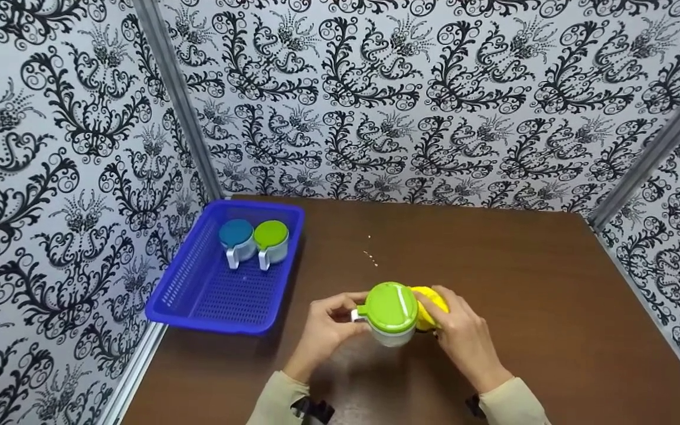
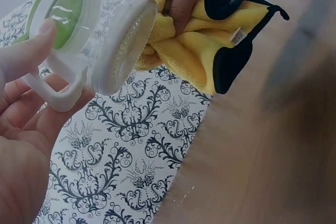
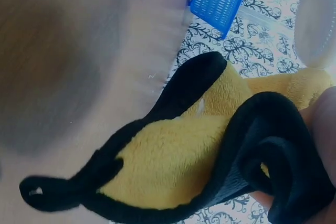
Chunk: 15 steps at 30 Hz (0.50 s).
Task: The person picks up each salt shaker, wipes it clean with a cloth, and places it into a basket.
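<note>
A clear jar point(image 1: 392, 338) with a green lid point(image 1: 392, 307) and a white handle is held up over the table. My left hand point(image 1: 329, 326) grips it by the handle point(image 2: 64, 92), thumb up near the lid in the left wrist view. On the jar's other side my right hand point(image 1: 464, 329) holds a bunched yellow cloth point(image 1: 430, 308) with black edging against the jar. The cloth's loose end, with a small white tag point(image 2: 238, 36), hangs from the fingers. In the right wrist view the cloth point(image 3: 173, 156) covers most of that hand.
A blue plastic basket point(image 1: 157, 316) stands on the brown table point(image 1: 517, 271) at the left. Inside it are a blue-lidded jar point(image 1: 237, 239) and a green-lidded jar point(image 1: 272, 241), handles toward me. Small pale crumbs point(image 1: 370, 257) lie beyond my hands. Patterned walls point(image 1: 387, 106) enclose the table.
</note>
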{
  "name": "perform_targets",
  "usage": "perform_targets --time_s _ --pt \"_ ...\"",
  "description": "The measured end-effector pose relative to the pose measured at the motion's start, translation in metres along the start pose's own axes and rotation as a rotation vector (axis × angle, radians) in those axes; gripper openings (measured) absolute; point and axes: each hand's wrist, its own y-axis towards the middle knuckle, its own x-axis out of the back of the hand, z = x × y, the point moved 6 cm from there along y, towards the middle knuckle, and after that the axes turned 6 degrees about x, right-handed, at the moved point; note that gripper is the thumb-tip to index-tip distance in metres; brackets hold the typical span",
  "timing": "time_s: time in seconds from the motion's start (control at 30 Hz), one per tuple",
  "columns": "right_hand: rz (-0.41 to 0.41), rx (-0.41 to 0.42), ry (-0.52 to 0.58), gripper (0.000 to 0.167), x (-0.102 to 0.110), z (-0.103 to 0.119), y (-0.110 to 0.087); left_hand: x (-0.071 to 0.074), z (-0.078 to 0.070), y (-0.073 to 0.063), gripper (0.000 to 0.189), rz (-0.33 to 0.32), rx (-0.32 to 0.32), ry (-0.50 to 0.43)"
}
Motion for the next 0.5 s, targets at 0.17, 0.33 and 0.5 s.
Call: perform_targets --time_s 0.17,0.33,0.5 --pt "-0.022 -0.029 -0.013 0.096 0.002 -0.004 -0.001 -0.001 -0.002 -0.001 0.025 0.0 0.01 -0.014" --pt "-0.065 -0.053 -0.027 0.084 0.01 -0.011 0.002 -0.004 -0.009 -0.003 0.028 -0.006 0.025 -0.023" --pt "-0.131 -0.08 -0.051 0.079 0.026 -0.017 0.009 -0.004 0.0 -0.003 0.029 -0.013 0.045 -0.001"
